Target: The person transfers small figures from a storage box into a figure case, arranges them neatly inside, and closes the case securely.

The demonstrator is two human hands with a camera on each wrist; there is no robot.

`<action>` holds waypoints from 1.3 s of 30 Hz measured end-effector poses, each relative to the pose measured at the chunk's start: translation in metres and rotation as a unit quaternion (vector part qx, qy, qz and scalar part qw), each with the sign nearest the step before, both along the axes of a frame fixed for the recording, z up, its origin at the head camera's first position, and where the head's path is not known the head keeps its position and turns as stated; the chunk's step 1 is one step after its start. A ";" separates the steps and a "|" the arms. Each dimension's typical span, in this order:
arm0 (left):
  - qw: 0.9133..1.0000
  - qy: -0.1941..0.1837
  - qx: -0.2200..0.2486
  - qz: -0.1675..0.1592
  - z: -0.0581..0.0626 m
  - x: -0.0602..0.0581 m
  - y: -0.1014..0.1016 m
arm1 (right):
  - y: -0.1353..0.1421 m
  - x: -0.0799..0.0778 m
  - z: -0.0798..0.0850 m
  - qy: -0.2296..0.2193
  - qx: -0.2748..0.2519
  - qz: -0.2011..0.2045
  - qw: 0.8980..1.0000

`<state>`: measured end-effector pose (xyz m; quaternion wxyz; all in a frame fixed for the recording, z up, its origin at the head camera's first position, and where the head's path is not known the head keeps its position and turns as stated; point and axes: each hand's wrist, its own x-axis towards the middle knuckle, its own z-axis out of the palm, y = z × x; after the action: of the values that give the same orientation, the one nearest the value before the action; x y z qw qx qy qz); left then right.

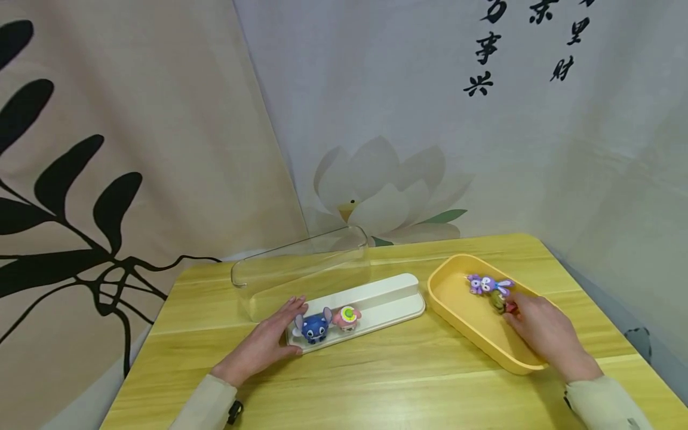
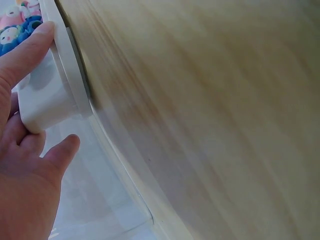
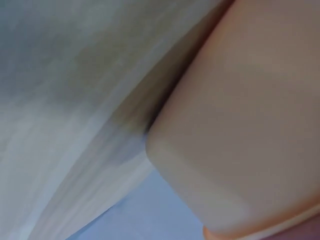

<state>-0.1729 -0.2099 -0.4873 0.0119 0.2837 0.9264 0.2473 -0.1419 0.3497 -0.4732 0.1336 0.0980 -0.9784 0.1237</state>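
My left hand (image 1: 265,339) holds the left end of a white stepped display base (image 1: 384,303), thumb at the front edge and fingers behind. In the left wrist view, its fingers curl around the base's end. On the base, close to that hand, stand a blue big-eared figurine (image 1: 314,327) and a pink figurine (image 1: 347,318) with a green-and-yellow round top. Inside a yellow tray (image 1: 457,310), my right hand (image 1: 545,331) pinches a small green-and-pink figurine (image 1: 498,302), partly hidden by the fingers. Purple rabbit-like figurines (image 1: 486,284) lie just beyond it.
Behind the base stands a clear plastic cover (image 1: 306,263) on the wooden table (image 1: 376,388). A printed curtain (image 1: 387,119) hangs along the table's back edge. The right wrist view is mostly filled by the tray's outer wall (image 3: 240,125).
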 end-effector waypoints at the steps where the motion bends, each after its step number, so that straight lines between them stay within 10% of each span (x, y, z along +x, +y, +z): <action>1: 1.000 0.000 0.000 0.000 0.000 0.000 0.000 | 0.000 -0.001 -0.001 0.004 0.001 0.000 1.000; 17: 1.000 -0.002 -0.002 0.002 0.000 -0.001 -0.001 | -0.023 0.010 -0.001 0.055 0.025 0.075 0.995; 39: 1.000 -0.001 0.004 -0.003 -0.002 -0.002 -0.001 | -0.020 -0.006 0.008 -0.134 -0.152 0.038 0.979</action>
<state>-0.1744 -0.2113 -0.4893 0.0124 0.2866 0.9243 0.2516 -0.1478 0.3295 -0.4654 0.0101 0.0963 -0.9528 0.2879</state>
